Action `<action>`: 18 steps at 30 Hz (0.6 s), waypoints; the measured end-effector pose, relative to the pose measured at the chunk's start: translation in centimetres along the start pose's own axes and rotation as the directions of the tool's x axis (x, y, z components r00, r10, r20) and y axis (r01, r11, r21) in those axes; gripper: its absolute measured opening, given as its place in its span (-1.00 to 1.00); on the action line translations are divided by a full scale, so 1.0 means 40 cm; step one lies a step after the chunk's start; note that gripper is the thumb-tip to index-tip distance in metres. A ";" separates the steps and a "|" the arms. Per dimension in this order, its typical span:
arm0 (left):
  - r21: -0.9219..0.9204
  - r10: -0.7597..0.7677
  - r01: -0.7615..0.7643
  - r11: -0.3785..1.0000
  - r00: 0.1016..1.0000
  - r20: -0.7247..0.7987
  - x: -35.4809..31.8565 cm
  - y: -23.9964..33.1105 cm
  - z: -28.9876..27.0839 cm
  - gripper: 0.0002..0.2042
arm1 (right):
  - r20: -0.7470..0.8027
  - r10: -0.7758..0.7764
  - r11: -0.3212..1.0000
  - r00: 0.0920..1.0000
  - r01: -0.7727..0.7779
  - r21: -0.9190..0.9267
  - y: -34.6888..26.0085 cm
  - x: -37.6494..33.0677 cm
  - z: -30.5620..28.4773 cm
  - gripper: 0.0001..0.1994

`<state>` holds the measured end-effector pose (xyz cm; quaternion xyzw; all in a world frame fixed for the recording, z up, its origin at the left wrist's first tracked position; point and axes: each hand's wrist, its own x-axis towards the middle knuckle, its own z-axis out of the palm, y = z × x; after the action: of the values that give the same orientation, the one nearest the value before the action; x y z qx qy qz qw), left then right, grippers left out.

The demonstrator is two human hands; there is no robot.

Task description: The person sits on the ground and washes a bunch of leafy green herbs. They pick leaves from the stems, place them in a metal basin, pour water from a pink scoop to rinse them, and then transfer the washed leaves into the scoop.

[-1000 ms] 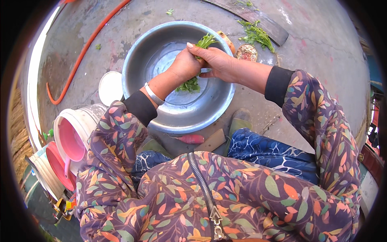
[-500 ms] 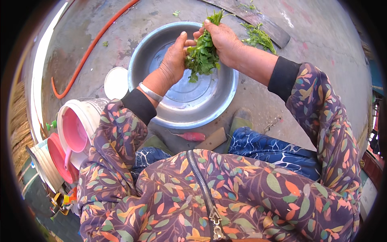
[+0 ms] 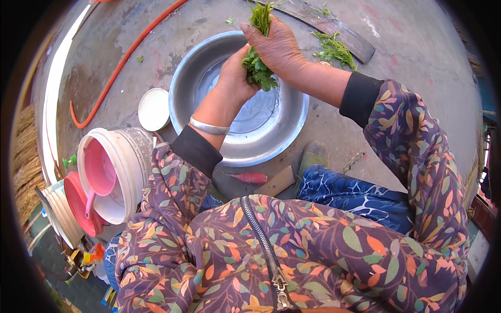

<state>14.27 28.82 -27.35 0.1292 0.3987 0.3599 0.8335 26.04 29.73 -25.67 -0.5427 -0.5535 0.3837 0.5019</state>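
Both of my hands grip one bunch of green leafy herbs (image 3: 257, 70) above a wide metal basin (image 3: 282, 133) that holds a little water. My right hand (image 3: 274, 44) closes around the upper part of the bunch, with stems sticking out above the fingers. My left hand (image 3: 235, 78) squeezes the lower leafy part from the left. A silver bangle sits on my left wrist. The bunch is lifted clear of the water, over the basin's far side.
More loose herbs (image 3: 334, 49) lie on a dark board (image 3: 339, 31) behind the basin. A white lid (image 3: 154, 108) lies left of it, a white bucket (image 3: 122, 172) with a pink scoop at lower left, an orange hose (image 3: 120, 65) across the concrete floor.
My hands have lifted the herb bunch out of the basin's water and raised it toward the far rim, gathering it into a tight bundle.
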 end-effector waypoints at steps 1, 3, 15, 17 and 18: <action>-0.012 0.026 -0.026 1.000 0.999 0.022 0.014 0.005 -0.019 -0.68 | 0.016 -0.053 0.998 0.998 0.053 -0.015 -0.015 -0.003 0.013 -0.68; -0.017 0.117 -0.117 0.993 0.993 -0.007 -0.011 -0.002 0.020 -0.71 | 0.006 -0.084 0.996 0.996 0.084 0.001 -0.039 -0.002 0.027 -0.67; -0.095 0.252 -0.266 0.959 0.958 -0.137 -0.056 0.061 0.121 -0.65 | -0.007 -0.205 0.971 0.979 0.203 -0.128 -0.162 0.066 0.073 -0.55; -0.073 0.272 -0.286 0.955 0.949 -0.159 -0.062 0.059 0.127 -0.65 | -0.005 -0.224 0.970 0.974 0.223 -0.094 -0.171 0.065 0.072 -0.56; -0.064 0.284 -0.298 0.953 0.944 -0.166 -0.064 0.061 0.128 -0.64 | -0.010 -0.237 0.968 0.972 0.235 -0.088 -0.176 0.064 0.073 -0.57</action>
<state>15.86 29.12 -21.35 0.1217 0.4224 0.5051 0.7427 21.91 31.78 -19.07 -0.4982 -0.6250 0.2915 0.5255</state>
